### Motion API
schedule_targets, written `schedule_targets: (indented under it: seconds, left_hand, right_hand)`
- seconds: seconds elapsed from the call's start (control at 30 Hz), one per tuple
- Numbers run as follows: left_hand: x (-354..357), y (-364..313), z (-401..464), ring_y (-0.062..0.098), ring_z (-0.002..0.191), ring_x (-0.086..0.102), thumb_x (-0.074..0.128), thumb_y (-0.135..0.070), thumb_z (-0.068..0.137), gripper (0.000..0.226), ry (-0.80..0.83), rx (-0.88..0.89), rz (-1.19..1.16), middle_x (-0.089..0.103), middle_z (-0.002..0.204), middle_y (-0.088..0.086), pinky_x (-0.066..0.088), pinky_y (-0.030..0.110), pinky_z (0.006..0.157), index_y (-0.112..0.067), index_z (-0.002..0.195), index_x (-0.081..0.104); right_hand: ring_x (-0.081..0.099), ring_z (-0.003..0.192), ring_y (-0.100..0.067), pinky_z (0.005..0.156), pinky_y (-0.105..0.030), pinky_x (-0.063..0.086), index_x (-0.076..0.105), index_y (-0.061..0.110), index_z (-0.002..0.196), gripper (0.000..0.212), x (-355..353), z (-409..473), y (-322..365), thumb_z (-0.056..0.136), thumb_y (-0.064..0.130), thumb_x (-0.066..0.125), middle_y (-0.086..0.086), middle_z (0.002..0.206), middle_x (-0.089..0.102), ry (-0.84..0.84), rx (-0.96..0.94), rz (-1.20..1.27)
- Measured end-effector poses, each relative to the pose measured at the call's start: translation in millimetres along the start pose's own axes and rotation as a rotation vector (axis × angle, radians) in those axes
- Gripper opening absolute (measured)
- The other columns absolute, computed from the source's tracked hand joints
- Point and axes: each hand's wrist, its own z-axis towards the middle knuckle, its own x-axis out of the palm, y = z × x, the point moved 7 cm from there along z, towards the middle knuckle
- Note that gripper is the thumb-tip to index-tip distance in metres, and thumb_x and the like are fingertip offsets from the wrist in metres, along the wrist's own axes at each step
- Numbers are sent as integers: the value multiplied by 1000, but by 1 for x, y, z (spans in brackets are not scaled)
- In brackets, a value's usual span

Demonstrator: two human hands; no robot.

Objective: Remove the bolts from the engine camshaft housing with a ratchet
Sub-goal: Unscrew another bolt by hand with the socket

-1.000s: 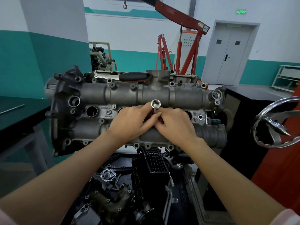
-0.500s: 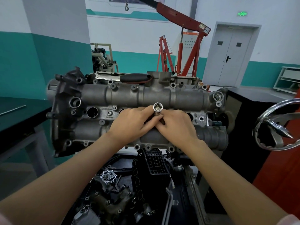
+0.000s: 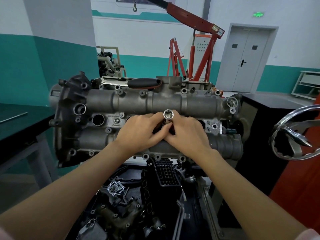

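Both hands, the left hand (image 3: pixel 138 130) and right hand (image 3: pixel 186 134), pinch the upright socket (image 3: pixel 168 116) at the middle of the camshaft housing (image 3: pixel 131 103), seemingly spinning a loosened bolt out by fingertip while the ratchet (image 3: pixel 138 83) lies idle behind.

Only legible txt: "XL-21" on grey cabinet (image 3: pixel 201 47) by red crane.

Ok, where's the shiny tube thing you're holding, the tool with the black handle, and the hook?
Socket (image 3: pixel 168 115): head view, on its open top end.
Ratchet (image 3: pixel 144 82): head view, on its black handle.
Crane hook (image 3: pixel 134 8): head view, on its curved bottom.
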Motion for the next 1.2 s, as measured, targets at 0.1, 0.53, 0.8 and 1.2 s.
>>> schedule_targets:
  seconds: [0.1,0.53,0.8,1.2]
  left_hand:
    - [0,-1,1,31,59,62,27,-49,88,57,2,4,15,66,71,8,47,38,48,-8,91,66]
    - [-2,0,-1,29,60,63,30,-48,88,55,-23,-2,-12,67,73,6,49,40,49,-7,91,66]
    - [-2,1,0,29,64,64,27,-50,88,58,-11,-16,-2,68,75,6,49,41,52,-9,91,67]
    - [-3,-2,0,28,55,61,33,-46,87,52,-20,5,-12,66,67,7,47,37,46,-7,88,68]
  right_hand:
    - [59,76,-22,63,-27,26,56,14,95,27,-1,1,-2,87,38,47,-1,80,64,14,26,15]
    - [59,78,-26,69,-30,31,51,11,101,25,3,0,1,91,33,43,-5,87,66,16,-26,-34]
    - [60,78,-24,63,-27,22,59,15,93,26,2,2,-3,88,37,48,-4,78,66,4,32,-19]
    - [59,69,-24,60,-27,21,39,13,94,24,2,0,0,88,34,48,-3,74,64,10,10,-1]
